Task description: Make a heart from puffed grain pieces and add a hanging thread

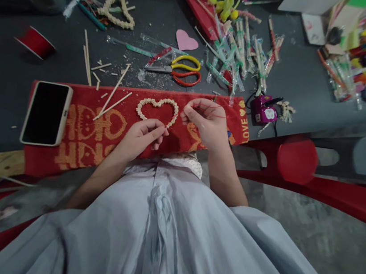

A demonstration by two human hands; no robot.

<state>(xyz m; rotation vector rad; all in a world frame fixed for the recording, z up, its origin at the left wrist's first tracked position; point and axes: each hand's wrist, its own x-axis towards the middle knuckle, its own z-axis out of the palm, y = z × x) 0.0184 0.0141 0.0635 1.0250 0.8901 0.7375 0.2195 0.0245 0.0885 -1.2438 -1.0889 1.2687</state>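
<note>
A heart-shaped outline (pixel 158 103) made of small pale pieces lies over the red towel (pixel 175 143). My left hand (pixel 145 136) pinches it at its lower tip, with thumb and index finger together. Just right of the heart, my right hand (pixel 207 120) is raised with the fingertips closed on a thin red thread (pixel 218 110), which runs across the hand. Where the thread meets the heart is too fine to make out. Thin wooden sticks (pixel 111 100) lie on the towel left of the heart.
Scissors (pixel 181 69) with yellow and red handles lie behind the towel. A phone (pixel 46 113) rests at the left, near a red ribbon spool (pixel 36 42). Wrapped sticks (pixel 238 50), a pink paper heart (pixel 186 41) and another pale heart (pixel 118 10) are farther back. A purple device (pixel 264 110) stands right.
</note>
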